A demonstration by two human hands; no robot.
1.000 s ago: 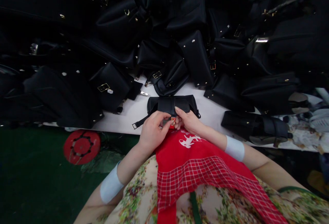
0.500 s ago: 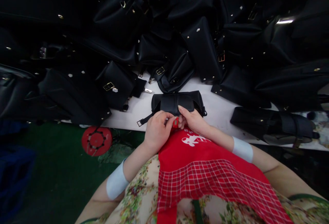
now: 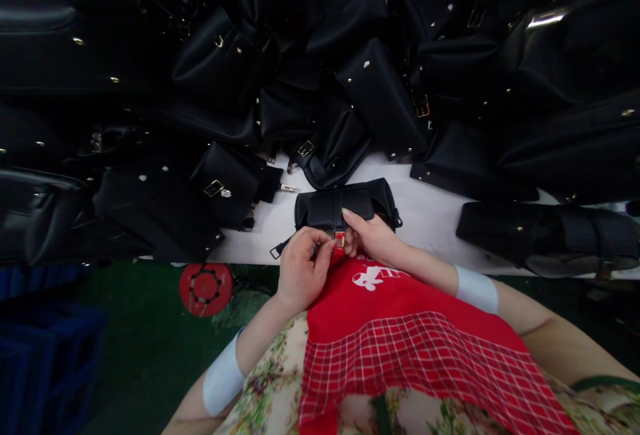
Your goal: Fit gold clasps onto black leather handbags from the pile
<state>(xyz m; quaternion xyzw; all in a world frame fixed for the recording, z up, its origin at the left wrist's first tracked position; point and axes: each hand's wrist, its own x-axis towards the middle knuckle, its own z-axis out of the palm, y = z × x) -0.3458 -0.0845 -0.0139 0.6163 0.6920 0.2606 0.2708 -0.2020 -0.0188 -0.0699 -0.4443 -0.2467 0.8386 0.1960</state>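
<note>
A small black handbag (image 3: 327, 207) lies on the white table in front of me, its flap towards me. At its near edge a shiny metal clasp (image 3: 340, 242) shows, tinted red like the apron behind it. My right hand (image 3: 375, 238) grips the bag's front edge, thumb on top of the flap and fingers curled under beside the clasp. My left hand (image 3: 303, 268) is closed in a pinch at the clasp's left side; whatever its fingertips hold is too small to make out. Left of the bag, a strap with a buckle (image 3: 275, 252) sticks out.
Many black bags (image 3: 385, 102) with gold-coloured fittings crowd the back and both sides of the white table (image 3: 425, 222). Another black bag (image 3: 500, 235) lies at the right edge. Below left are a red round stool top (image 3: 206, 288) and blue crates (image 3: 55, 348).
My left fingertips have shifted slightly left off the clasp, uncovering more of it. My right hand keeps its hold on the bag. The view has turned a little.
</note>
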